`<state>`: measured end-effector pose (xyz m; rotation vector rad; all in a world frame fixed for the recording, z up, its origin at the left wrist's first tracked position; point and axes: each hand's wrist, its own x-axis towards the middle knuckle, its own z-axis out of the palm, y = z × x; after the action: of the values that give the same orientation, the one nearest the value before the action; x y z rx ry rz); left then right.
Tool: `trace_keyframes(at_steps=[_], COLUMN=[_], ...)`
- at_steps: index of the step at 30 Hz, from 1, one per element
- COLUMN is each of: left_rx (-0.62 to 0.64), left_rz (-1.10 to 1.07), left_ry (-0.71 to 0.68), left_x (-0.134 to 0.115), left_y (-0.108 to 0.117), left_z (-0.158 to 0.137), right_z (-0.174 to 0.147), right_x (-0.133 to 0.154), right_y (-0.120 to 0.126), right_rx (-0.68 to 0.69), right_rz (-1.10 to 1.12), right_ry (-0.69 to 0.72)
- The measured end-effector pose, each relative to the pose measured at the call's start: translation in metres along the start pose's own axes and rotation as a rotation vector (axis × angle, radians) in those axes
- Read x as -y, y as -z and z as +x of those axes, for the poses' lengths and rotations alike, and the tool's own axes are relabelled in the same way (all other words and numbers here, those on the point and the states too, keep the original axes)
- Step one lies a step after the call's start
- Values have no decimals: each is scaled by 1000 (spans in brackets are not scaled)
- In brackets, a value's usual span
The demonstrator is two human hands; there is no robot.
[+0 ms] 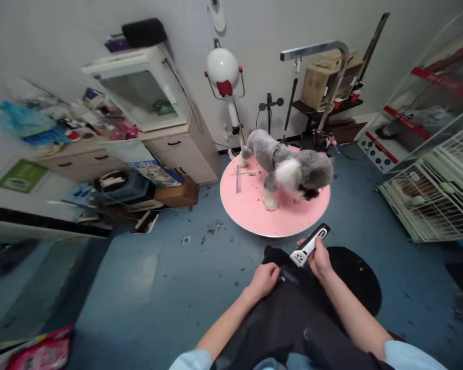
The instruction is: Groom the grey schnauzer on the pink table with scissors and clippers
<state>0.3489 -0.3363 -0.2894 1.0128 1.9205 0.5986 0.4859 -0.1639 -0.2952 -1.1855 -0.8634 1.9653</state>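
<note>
While the right hand [319, 259] grips one clipper [307, 247], the left hand [265, 280] curls against the apron [283, 313] near its blade end, whether pinching cloth I can't tell; beyond both, one dog [265, 146] stands on one pink table [250, 216] near one pair of scissors [246, 173].

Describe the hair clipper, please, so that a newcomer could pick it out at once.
Start at the round pink grooming table bearing the gray dog. Near its front edge, the person's right hand holds the hair clipper. Its chunky white body and black end set it apart from the slim silver scissors on the table.
</note>
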Motion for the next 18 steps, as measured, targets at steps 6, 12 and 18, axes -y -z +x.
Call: trace_keyframes(at_steps=[6, 12, 18], left_rx=[-322, -260, 88], left_rz=[-79, -301, -311], left_ry=[-96, -256, -384], left_x=[24, -74, -148], left_y=[131, 225, 250], left_z=[103, 230, 286], right_z=[43, 57, 53], right_x=[-6, -19, -3], right_y=[-42, -113, -148], right_rx=[117, 149, 61], right_rz=[27, -201, -261], right_ry=[-145, -125, -24])
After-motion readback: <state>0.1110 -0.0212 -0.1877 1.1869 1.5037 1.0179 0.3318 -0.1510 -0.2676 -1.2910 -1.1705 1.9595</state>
